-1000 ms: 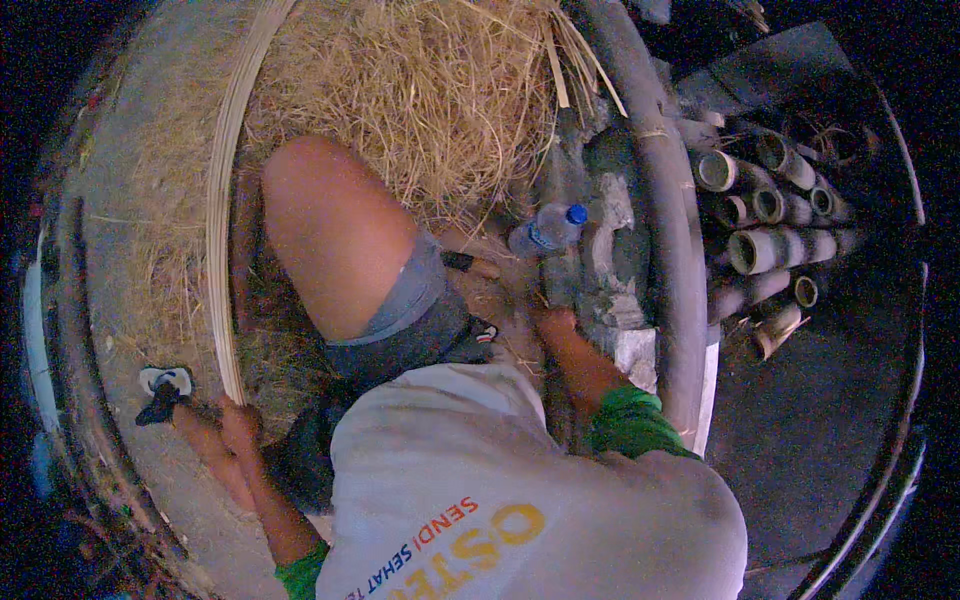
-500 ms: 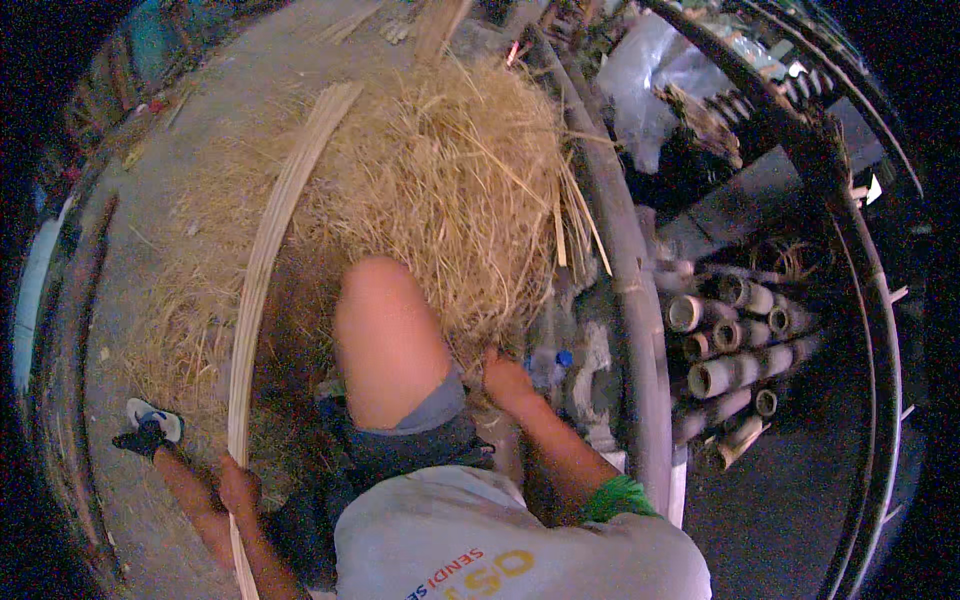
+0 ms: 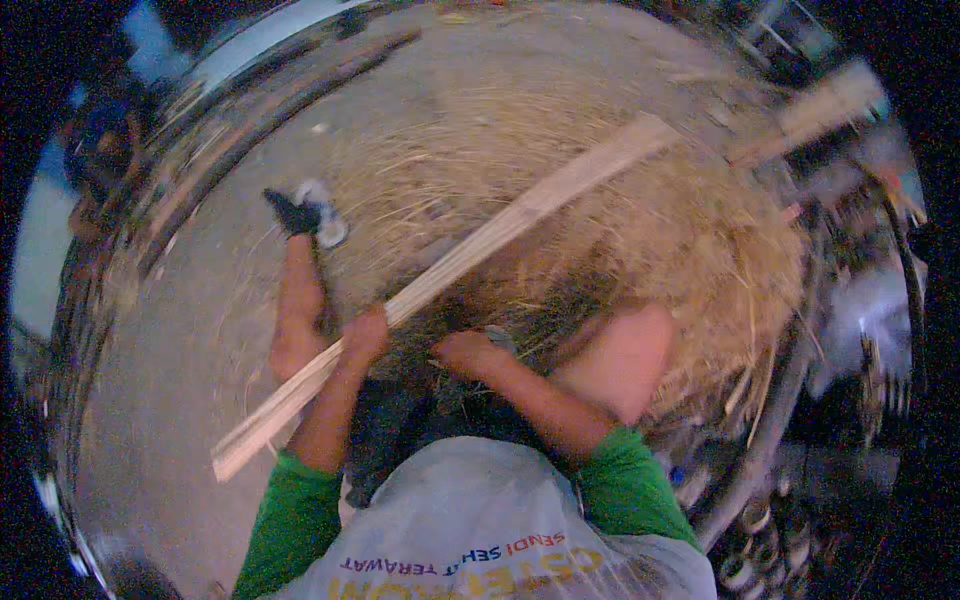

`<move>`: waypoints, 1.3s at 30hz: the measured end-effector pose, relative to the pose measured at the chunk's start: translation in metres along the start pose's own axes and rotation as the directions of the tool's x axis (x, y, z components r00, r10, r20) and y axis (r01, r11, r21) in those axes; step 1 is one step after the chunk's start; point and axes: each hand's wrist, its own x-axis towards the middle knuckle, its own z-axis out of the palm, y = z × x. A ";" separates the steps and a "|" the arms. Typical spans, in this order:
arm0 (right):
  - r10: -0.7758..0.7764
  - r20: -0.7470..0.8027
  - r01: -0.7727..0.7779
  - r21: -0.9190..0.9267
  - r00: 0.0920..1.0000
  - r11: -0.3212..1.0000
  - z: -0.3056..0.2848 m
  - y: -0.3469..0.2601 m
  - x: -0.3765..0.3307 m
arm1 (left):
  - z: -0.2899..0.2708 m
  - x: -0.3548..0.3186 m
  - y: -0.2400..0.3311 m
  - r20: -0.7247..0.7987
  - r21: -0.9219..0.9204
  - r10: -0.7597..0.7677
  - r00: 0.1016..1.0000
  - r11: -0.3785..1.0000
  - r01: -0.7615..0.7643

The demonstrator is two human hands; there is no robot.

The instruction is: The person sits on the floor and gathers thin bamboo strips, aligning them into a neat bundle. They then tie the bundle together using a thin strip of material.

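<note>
A long flat bundle of pale split-bamboo strips (image 3: 535,205) slants from the lower left up to the far right across my lap. My left hand (image 3: 365,335) is closed around it below its middle. Bent inward over my lap, my right hand (image 3: 468,352) is a short way to the right of the bundle, apart from it. Its fingers are curled and blurred; what they hold, if anything, does not show. Dry straw-like shavings (image 3: 720,240) lie in a heap beyond my knees.
A wide pale board or bundle (image 3: 815,110) lies at the far right. A bamboo pole (image 3: 765,430) runs along the right side, with cut bamboo tubes (image 3: 745,540) beyond it. A dark pole (image 3: 270,140) lies on the floor at left, and a sandal (image 3: 330,228) is on my foot.
The view has turned left. The bundle has swung from nearly upright at my left to a slant across my lap, still in my left hand. My right hand has come inward from beside the heap.
</note>
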 end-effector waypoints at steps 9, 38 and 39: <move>0.355 0.024 0.012 0.995 0.935 -0.098 0.124 0.009 0.166 | -0.050 -0.034 -0.013 0.082 -0.071 0.005 0.997 0.997 0.001; 0.142 0.137 -0.158 0.975 0.980 0.155 0.142 0.025 0.164 | -0.052 -0.034 -0.011 0.041 -0.179 0.061 0.997 0.982 -0.053; 0.102 0.286 -0.299 0.942 0.953 0.149 0.136 0.027 0.159 | -0.052 -0.035 -0.010 0.025 -0.149 0.070 0.997 0.987 -0.066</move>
